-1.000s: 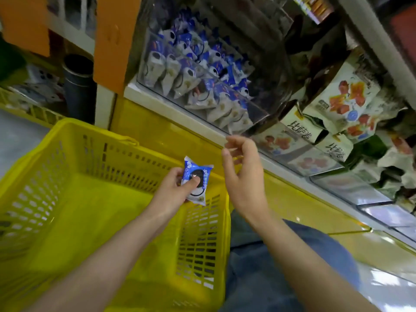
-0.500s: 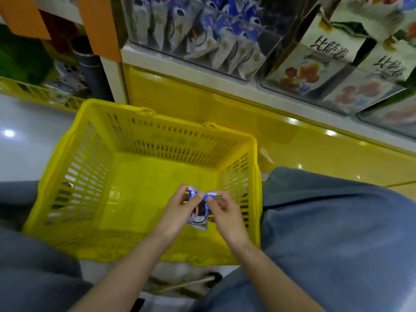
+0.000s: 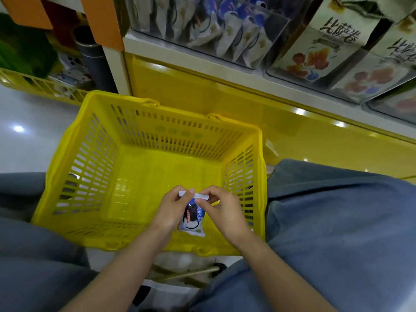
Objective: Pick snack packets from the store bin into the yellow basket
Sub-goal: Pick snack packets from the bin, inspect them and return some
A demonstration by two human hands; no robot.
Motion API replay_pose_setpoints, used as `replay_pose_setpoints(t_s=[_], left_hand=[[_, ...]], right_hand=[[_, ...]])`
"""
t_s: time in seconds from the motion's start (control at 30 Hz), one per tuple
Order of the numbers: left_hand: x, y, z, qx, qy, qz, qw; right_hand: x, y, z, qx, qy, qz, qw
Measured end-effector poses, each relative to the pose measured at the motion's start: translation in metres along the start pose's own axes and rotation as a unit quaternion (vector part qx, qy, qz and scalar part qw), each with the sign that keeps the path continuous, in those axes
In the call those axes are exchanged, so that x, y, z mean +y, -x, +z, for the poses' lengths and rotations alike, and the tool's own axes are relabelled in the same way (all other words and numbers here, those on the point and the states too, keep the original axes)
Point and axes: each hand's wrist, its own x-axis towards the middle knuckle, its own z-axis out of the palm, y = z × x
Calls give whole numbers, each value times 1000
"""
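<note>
Snack packet (image 3: pixel 192 218): blue-and-white, held over the yellow basket (image 3: pixel 67 143) at its near wall; left edge hidden behind the palm.
Left hand (image 3: pixel 172 209): fingers (image 3: pixel 177 195) pinch the packet's top seam.
Right hand (image 3: pixel 225 212): pinches the same seam, alongside.
Store bin (image 3: pixel 202 30): clear-fronted, cut off at the top edge; contents blurred.

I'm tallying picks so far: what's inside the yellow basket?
The yellow basket shows only bare floor. The left hand and right hand pinch one blue-and-white snack packet over its near side, hiding the floor beneath them.
</note>
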Motion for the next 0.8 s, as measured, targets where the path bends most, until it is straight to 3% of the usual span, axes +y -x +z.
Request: replay_pose_setpoints(t_s=[0.23, 0.33, 0.43, 0.57, 0.63, 0.7, 0.8], left_hand=[[3, -3, 2, -24, 20, -31, 999], [0, -4, 2, -55, 15, -71, 996], [-3, -5, 4, -41, 67, -68, 995], [-4, -8, 1, 33, 136, -9, 990], [-4, -9, 0, 54, 116, 22, 992], [-5, -9, 0, 62, 69, 47, 995], [-7, -9, 0, 47, -36, 99, 993]], right_hand=[[2, 1, -1, 46, -12, -5, 999], [3, -1, -3, 118, -125, 83, 982], [2, -7, -11, 151, -277, 203, 927], [1, -7, -16, 44, -351, 319, 880], [1, -1, -12, -26, -298, 335, 893], [3, 4, -8, -70, -165, 301, 936], [8, 9, -3, -50, -18, 186, 981]])
